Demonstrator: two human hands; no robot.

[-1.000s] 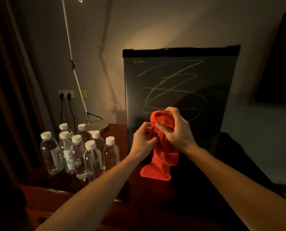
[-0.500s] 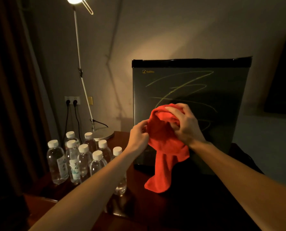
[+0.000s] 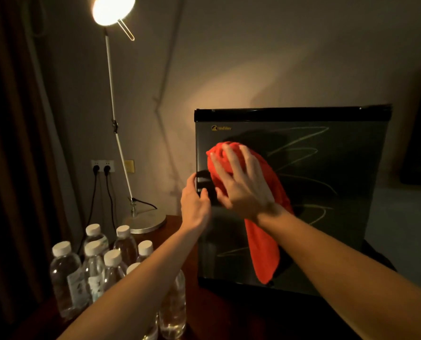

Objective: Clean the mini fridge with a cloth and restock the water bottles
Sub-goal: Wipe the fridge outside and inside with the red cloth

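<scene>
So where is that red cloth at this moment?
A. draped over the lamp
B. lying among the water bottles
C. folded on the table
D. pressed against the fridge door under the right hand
D: the right hand spreads flat over the red cloth against the fridge door, its tail hanging down.

The fridge [image 3: 327, 192] door carries a small gold logo and the brand word "WellWay" at its upper left corner, while the printed labels on the bottles [image 3: 91, 273] are too dim to read.
</scene>
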